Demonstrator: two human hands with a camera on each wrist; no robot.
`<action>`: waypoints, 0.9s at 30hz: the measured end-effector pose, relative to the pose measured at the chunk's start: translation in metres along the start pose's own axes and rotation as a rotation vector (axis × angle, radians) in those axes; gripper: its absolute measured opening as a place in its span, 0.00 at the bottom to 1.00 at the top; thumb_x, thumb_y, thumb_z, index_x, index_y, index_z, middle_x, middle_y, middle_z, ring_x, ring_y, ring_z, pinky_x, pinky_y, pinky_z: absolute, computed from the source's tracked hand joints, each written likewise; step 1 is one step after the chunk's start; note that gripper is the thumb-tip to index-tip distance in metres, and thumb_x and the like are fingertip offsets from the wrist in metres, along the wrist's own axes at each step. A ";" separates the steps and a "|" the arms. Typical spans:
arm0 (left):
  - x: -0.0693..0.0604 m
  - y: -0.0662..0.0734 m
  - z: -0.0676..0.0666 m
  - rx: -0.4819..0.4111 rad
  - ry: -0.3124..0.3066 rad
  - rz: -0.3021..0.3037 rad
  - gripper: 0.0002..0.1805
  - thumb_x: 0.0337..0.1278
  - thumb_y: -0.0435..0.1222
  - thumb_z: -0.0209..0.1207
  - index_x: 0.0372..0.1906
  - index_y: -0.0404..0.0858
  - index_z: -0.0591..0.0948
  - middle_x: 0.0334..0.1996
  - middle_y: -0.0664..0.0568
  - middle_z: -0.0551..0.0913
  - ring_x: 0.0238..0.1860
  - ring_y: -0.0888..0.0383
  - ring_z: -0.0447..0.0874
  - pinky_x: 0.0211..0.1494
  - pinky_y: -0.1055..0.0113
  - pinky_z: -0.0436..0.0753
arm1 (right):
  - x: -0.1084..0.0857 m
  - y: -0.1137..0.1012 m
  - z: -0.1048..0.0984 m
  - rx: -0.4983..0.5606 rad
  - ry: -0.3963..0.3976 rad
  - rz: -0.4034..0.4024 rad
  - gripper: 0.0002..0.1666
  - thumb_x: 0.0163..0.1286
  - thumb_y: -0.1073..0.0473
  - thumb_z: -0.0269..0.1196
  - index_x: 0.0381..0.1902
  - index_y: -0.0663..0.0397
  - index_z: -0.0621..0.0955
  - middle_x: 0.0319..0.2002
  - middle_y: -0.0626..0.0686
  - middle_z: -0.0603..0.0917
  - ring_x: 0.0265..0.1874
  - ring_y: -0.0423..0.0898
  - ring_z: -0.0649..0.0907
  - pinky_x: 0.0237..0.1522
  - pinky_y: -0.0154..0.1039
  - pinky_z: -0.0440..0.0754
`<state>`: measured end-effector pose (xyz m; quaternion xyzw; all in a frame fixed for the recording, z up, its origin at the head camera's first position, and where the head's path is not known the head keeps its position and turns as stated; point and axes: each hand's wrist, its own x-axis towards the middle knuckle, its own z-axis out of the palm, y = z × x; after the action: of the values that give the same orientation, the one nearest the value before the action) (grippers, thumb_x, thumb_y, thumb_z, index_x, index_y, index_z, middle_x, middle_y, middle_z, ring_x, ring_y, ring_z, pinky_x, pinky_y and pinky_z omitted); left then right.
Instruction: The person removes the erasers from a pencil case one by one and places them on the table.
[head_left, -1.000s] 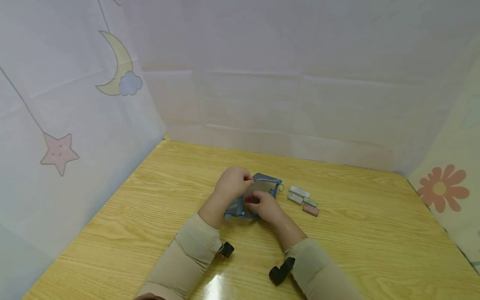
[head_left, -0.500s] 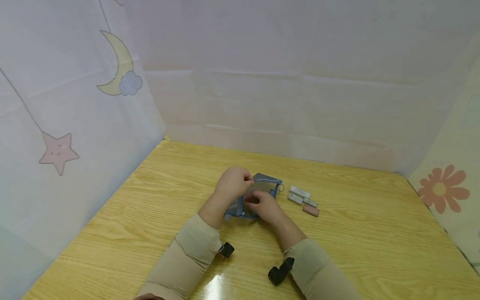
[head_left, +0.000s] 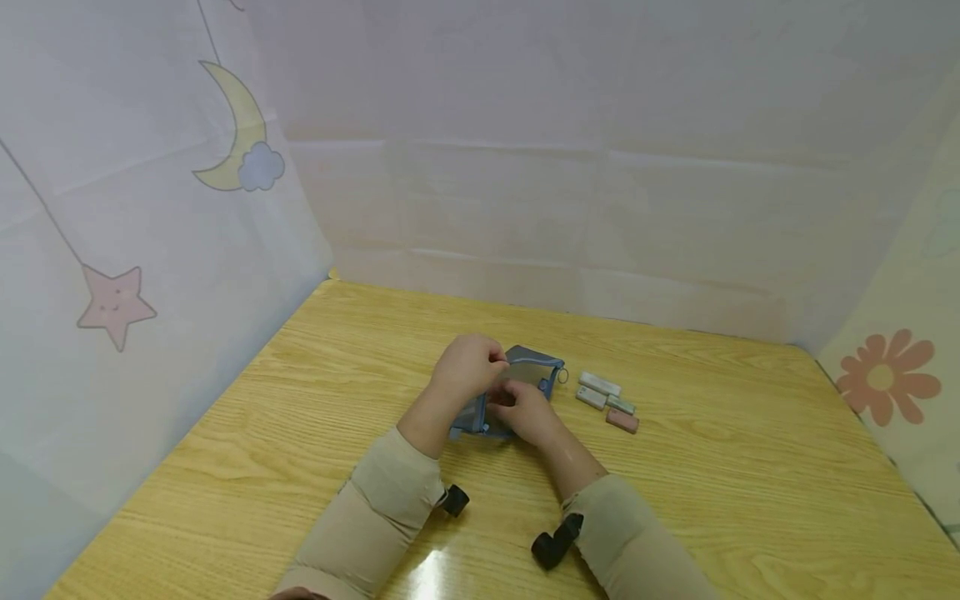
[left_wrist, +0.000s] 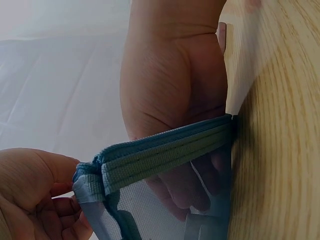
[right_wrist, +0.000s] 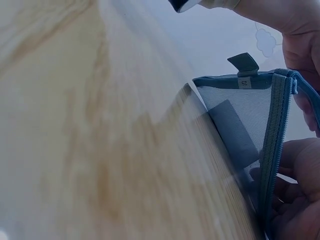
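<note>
A blue mesh zip pouch stands with its mouth open in the middle of the table. My left hand pinches the upper corner of its zipped edge, seen closely in the left wrist view. Through the mouth reaches my right hand; behind the mesh its fingers hang fairly straight. In the right wrist view a grey rectangular block lies inside the pouch, by those fingertips. Whether they touch it is unclear. Part of the right hand is hidden by the pouch's edge.
Right of the pouch lie small bars: a white one, a grey one, a greenish one and a pink one. A metal ring hangs off the pouch. Cloth walls border the wooden table.
My right hand and forearm have shifted slightly left, a little further into the pouch. The left hand keeps its pinch on the edge; the small bars have stayed put.
</note>
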<state>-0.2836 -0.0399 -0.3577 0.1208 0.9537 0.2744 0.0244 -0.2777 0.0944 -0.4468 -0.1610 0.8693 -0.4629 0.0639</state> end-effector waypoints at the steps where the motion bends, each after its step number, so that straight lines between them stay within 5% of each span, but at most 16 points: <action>1: 0.000 0.000 0.000 -0.002 0.001 0.001 0.08 0.59 0.39 0.57 0.31 0.45 0.85 0.31 0.58 0.82 0.28 0.62 0.76 0.31 0.68 0.76 | 0.000 -0.001 0.000 0.002 0.002 0.003 0.10 0.61 0.63 0.62 0.43 0.54 0.81 0.36 0.49 0.83 0.37 0.45 0.81 0.38 0.40 0.78; 27: 0.002 -0.002 0.001 -0.022 0.001 0.010 0.08 0.59 0.39 0.57 0.31 0.44 0.85 0.29 0.59 0.82 0.26 0.62 0.75 0.29 0.68 0.75 | 0.004 -0.002 0.004 -0.039 0.009 -0.009 0.05 0.60 0.61 0.64 0.35 0.51 0.82 0.33 0.47 0.82 0.35 0.42 0.80 0.37 0.38 0.78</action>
<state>-0.2856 -0.0412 -0.3595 0.1252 0.9500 0.2852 0.0238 -0.2803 0.0891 -0.4472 -0.1638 0.8777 -0.4471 0.0548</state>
